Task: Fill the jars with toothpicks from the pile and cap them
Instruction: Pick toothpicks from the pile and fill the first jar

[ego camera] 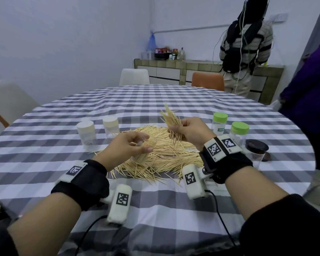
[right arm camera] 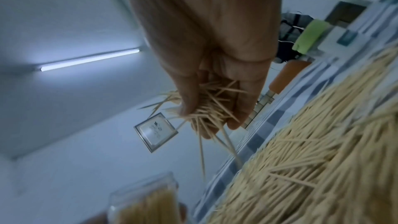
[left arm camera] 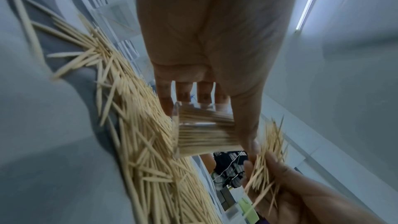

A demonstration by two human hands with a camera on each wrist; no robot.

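Head view, item one: right hand, fingers curled round a loose bundle of toothpicks, raised above the pile; the bundle fans up and away from the knuckles, with a few tips hanging below the palm. Right wrist view confirms it: thumb and fingers close on the bundle from both sides, sticks splaying out past the fingertips.

Item two: left hand, fingers and thumb wrapped round an open clear jar, held tilted over the near left part of the pile, mouth turned toward the right hand. Left wrist view shows the jar already packed with aligned toothpicks, thumb along one side, four fingers behind it.

Both forearms reach in from the near edge, each with a black wrist strap carrying white marker blocks; the hands sit near each other but apart.

Item three: pile of toothpicks, spread across the middle of the tabletop, which is covered in a grey and white checked cloth.

Item four: two clear jars with cream caps, upright, left of the pile.

Item five: two clear jars with green caps, upright, right of the pile; just beside them a jar with a dark cap.
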